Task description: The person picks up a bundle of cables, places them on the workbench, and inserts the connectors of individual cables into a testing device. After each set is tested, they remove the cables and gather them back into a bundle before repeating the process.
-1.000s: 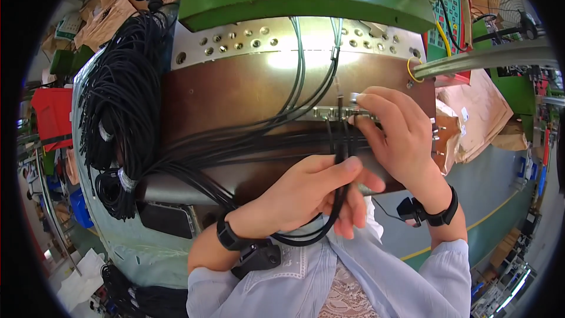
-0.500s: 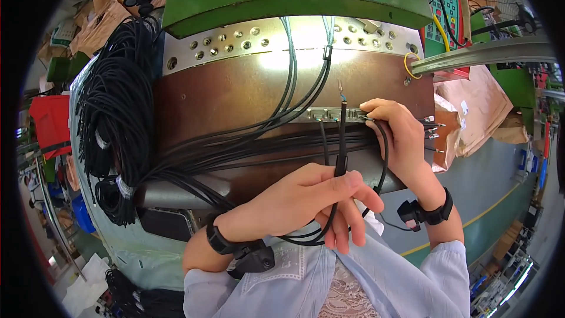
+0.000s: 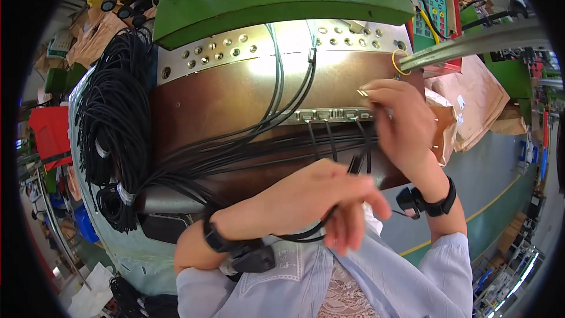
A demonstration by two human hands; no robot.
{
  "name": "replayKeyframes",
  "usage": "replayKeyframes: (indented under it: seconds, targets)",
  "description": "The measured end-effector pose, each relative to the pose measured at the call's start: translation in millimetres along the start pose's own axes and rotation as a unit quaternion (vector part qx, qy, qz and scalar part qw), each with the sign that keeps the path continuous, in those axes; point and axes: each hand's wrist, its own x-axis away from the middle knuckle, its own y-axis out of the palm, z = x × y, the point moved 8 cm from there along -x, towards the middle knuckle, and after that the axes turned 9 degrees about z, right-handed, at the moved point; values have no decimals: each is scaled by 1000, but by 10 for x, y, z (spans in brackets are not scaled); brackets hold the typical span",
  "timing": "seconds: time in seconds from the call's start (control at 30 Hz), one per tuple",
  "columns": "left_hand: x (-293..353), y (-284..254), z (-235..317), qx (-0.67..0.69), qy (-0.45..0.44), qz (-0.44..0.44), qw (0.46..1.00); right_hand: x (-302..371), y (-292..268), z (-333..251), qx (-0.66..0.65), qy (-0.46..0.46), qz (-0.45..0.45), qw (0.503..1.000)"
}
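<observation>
My left hand [image 3: 321,197] is closed around a black cable [image 3: 356,162], which rises from between thumb and fingers toward the right. The upper part of this cable is in my right hand [image 3: 403,121], fingers pinched and partly blurred. Small bare metal tips [image 3: 362,93] poke out past the right fingertips. Just below and left of that hand, a narrow metal connector fixture [image 3: 337,114] lies on the brown work surface [image 3: 218,94], with several black cable ends set in its slots.
A thick bundle of black cables [image 3: 118,94] hangs at left, its strands running across the surface. A green machine body [image 3: 282,15] overhangs the back above a perforated metal plate [image 3: 235,47]. A metal bar [image 3: 471,47] reaches in from the right. A phone-like dark object [image 3: 162,227] lies at lower left.
My right hand has left the fixture's right end and risen to grip the upper part of the cable. That cable has tilted rightward. My left hand stays nearly in place.
</observation>
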Motion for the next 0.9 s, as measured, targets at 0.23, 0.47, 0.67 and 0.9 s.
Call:
replayKeyframes:
  seconds: [0.23, 0.47, 0.67, 0.9]
  targets:
    - [361, -292, 355, -314, 166, 182, 917, 392, 86, 223, -14, 90, -69, 993]
    - [508, -1625, 1019, -98, 391, 447, 799, 309, 151, 136, 35, 69, -140, 987]
    - [120, -1577, 1169, 61, 360, 214, 906, 319, 190, 171, 13, 75, -159, 984]
    - [-35, -1266, 812, 156, 218, -68, 961, 17, 83, 711, -121, 254, -179, 943]
